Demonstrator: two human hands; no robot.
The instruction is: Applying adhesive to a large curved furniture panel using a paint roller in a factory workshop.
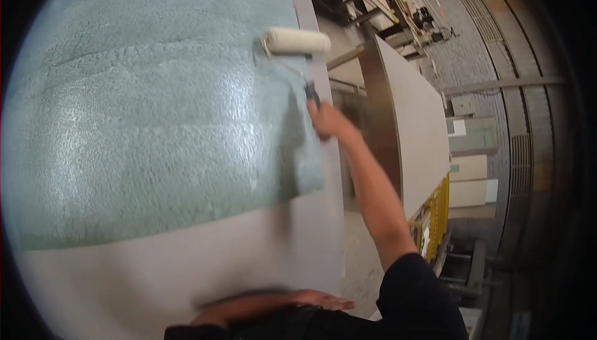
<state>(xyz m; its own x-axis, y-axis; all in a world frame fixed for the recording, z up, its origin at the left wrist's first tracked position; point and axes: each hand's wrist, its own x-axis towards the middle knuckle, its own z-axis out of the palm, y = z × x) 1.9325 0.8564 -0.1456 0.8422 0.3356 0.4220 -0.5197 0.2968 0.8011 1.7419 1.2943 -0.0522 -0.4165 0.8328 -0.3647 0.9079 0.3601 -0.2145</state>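
My right hand (pixel 331 122) is closed around the dark handle of a paint roller (pixel 297 41), arm stretched forward. Its cream sleeve lies across the right edge of a wet, pale green coating (pixel 149 147); whether it presses on the surface or hovers just over it I cannot tell. The coating covers most of a large light grey panel (pixel 186 271), with ridged, glossy texture. A bare grey strip runs along the panel's near side and right edge. Low in the view, close to my body, my left hand (pixel 323 301) holds nothing, its fingers extended to the right.
To the right of the panel stands another table with a pale top (pixel 413 122) and brown side. A yellow slatted piece (pixel 438 215) is beyond its near corner. Racks with boards and tools (pixel 423 26) line the far right. Several flat sample boards (pixel 469 181) rest by the grey wall.
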